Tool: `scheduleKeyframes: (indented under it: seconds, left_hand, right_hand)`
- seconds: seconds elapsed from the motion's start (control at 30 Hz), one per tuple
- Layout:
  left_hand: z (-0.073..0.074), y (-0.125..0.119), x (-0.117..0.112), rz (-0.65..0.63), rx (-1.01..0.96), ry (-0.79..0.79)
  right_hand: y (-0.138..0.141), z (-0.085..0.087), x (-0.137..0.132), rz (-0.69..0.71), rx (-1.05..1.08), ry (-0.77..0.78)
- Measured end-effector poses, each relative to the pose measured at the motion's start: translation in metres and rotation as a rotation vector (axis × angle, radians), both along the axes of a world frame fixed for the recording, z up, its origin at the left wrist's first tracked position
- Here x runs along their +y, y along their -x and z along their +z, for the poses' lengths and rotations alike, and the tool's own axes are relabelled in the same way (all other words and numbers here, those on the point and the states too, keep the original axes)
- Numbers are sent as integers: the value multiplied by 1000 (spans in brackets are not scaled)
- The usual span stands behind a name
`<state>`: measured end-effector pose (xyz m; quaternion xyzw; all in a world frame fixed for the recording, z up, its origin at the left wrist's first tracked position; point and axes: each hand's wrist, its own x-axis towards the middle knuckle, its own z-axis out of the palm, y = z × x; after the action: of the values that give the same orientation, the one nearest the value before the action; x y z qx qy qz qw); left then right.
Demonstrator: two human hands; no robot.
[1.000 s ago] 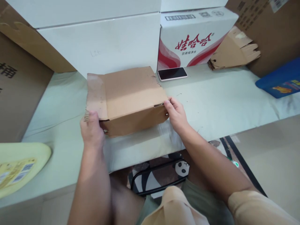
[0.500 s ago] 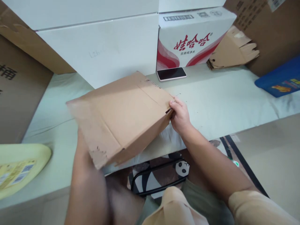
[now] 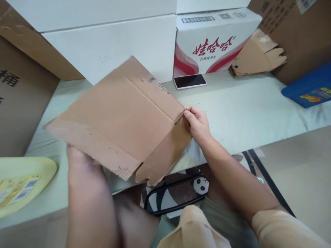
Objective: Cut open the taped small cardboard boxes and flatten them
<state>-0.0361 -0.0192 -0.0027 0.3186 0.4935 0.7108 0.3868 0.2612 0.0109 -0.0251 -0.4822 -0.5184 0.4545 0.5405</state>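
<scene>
A brown cardboard box (image 3: 121,110), partly unfolded, is held up between my hands, its creased inner or outer face toward me. My right hand (image 3: 198,124) pinches its right corner, thumb on top, beside a small slot. At the lower left edge, my left hand (image 3: 82,156) grips from underneath; its fingers are hidden behind the board. One narrow flap (image 3: 162,155) with a notched end hangs down along the near right side. Torn, rough edges show at the top right and bottom left of the cardboard.
White cartons (image 3: 116,48) and a red-and-white carton (image 3: 207,44) stand behind. A phone (image 3: 190,81) lies before them. Folded cardboard (image 3: 258,57) and a blue container (image 3: 309,88) are at right, a yellow container (image 3: 23,184) at left, all on the pale-covered surface (image 3: 232,110).
The cardboard has swung left and opened flatter, its far corner rising and its near flap folding outward. My left hand has moved left and up; my right hand has barely shifted.
</scene>
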Motion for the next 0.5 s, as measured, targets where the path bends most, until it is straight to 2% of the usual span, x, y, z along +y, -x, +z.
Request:
scheduleKeyframes:
  seconds: [0.13, 0.3, 0.37, 0.5]
  left_hand:
    - [16, -11, 2, -26, 3, -83]
    - [16, -10, 1, -14, 30, -144]
    - [14, -9, 1, 4, 22, -146]
    - [12, -7, 2, 19, 6, -115]
  right_hand:
    - [-5, -6, 5, -163, -112, -36]
    - [-9, -17, 14, -209, -49, 100]
    - [-6, -18, 13, -166, 5, 171]
    - [2, -12, 9, 57, 195, 263]
